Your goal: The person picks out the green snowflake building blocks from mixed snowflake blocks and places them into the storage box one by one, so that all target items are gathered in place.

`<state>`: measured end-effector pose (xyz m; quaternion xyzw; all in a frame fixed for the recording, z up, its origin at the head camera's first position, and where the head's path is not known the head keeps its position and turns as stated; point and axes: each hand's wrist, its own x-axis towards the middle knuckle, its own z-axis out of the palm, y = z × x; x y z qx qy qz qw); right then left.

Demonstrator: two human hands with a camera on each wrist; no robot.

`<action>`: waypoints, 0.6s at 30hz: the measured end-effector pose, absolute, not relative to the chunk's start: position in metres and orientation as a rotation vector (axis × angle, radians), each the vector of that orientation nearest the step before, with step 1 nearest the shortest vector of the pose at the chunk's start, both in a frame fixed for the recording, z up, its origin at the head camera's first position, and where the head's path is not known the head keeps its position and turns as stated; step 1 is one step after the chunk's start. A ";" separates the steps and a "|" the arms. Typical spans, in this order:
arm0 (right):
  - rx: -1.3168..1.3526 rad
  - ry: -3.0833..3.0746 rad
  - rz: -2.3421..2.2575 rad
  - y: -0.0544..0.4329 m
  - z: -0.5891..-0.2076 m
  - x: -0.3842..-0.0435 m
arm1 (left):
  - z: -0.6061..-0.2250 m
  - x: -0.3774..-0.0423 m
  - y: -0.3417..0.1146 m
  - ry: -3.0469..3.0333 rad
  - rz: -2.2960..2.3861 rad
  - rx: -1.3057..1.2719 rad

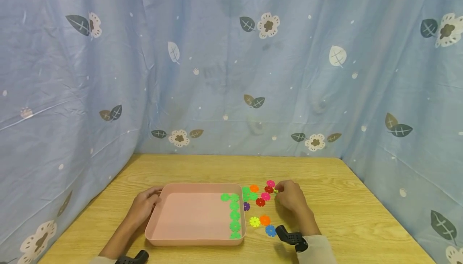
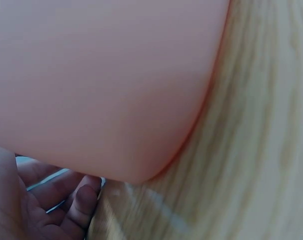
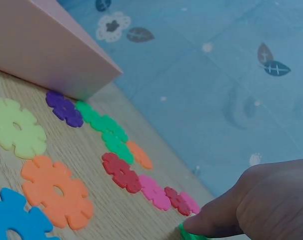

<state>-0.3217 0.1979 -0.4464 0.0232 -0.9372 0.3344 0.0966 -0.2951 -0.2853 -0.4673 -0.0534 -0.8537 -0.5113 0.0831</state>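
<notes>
A shallow pink tray point(image 1: 195, 241) lies on the wooden table, with several linked green snowflake discs point(image 1: 234, 215) along its right side. My left hand point(image 1: 142, 207) holds the tray's left rim near the far corner; in the left wrist view its curled fingers point(image 2: 85, 200) show past the tray's wall point(image 2: 106, 90). Right of the tray, my right hand point(image 1: 290, 195) has its fingertips on a green snowflake disc point(image 3: 191, 233), mostly hidden by the finger and yellowish in the head view. Beside that hand lie red point(image 1: 260, 202) and pink discs point(image 1: 265, 196).
Nearer the front lie a yellow disc point(image 1: 255, 222), an orange disc point(image 1: 265, 220) and a blue disc point(image 1: 270, 230). A purple disc point(image 1: 246, 206) and several green discs point(image 1: 249, 194) lie close to the tray's right wall. A patterned blue curtain point(image 1: 224, 75) surrounds the table.
</notes>
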 end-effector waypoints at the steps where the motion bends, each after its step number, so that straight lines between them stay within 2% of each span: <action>1: 0.065 -2.770 0.989 0.198 -0.447 -0.322 | -0.467 -0.295 -0.285 -2.552 -1.522 -0.153; 18: 0.015 -2.775 1.001 0.201 -0.454 -0.324 | -0.468 -0.295 -0.285 -2.544 -1.533 -0.129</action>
